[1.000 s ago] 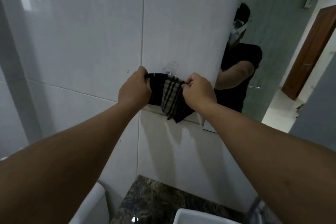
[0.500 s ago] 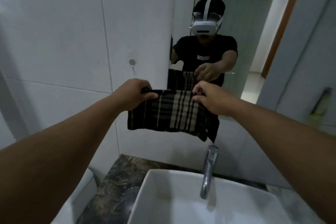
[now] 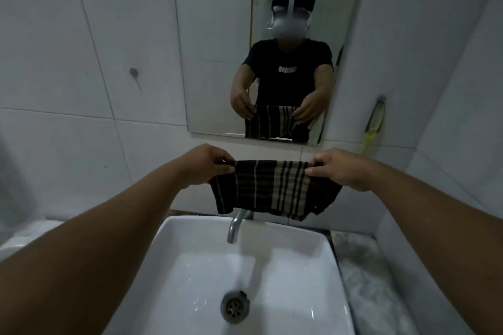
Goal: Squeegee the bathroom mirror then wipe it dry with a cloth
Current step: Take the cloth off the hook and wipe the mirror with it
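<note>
Dark striped cloth (image 3: 272, 187) stretched flat below the wall mirror (image 3: 217, 62), a yellow-handled squeegee (image 3: 374, 122) hanging beside.

No legible text: the small white-and-orange print on the black shirt (image 3: 288, 69) reflected in the mirror (image 3: 217, 62) is too blurred to read.
</note>
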